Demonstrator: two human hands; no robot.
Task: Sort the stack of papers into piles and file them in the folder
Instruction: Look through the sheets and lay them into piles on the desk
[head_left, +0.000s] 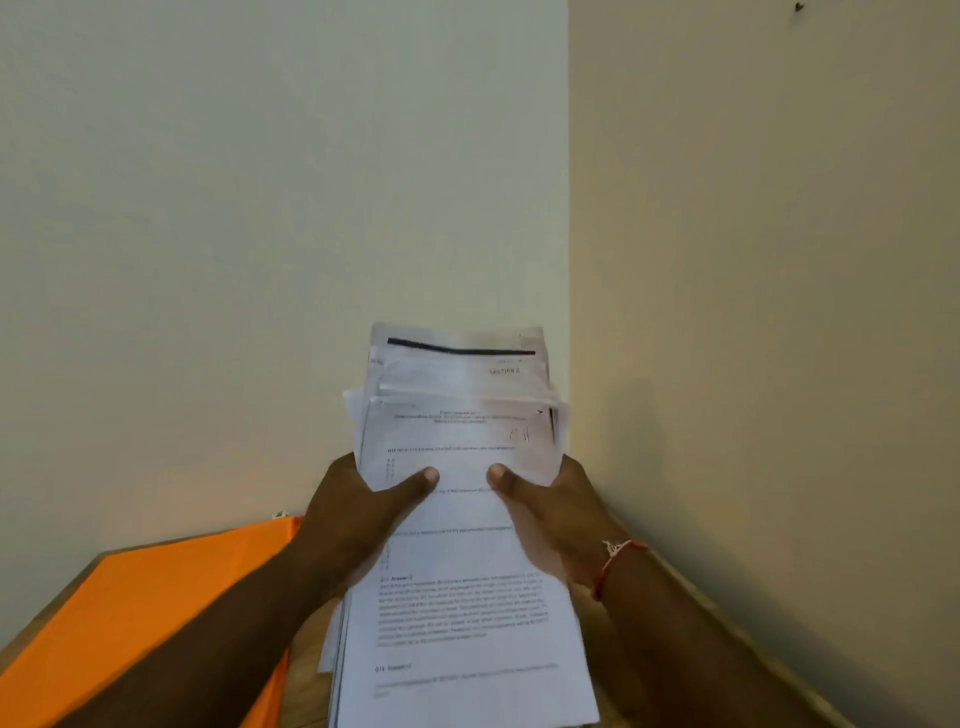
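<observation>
One desk, and one orange folder flat on its left side. I've got one stack of papers lifted over it, left hand and right hand each with a grip clamped on an edge, thumbs on top. One red thread rings the right wrist.

A: What stands behind everything?
B: Two plain walls meeting in a corner; the left wall looks pale, faintly greenish; the right wall is a warmer cream.
A: Anything on them?
B: One small dark mark high on the right wall, near the top edge of the view; I cannot tell what it is.
A: And lower down?
B: A brown wooden surface with visible grain, running up to both walls; a small pale object sits at the foot of the left wall, too small and blurred to name.
</observation>
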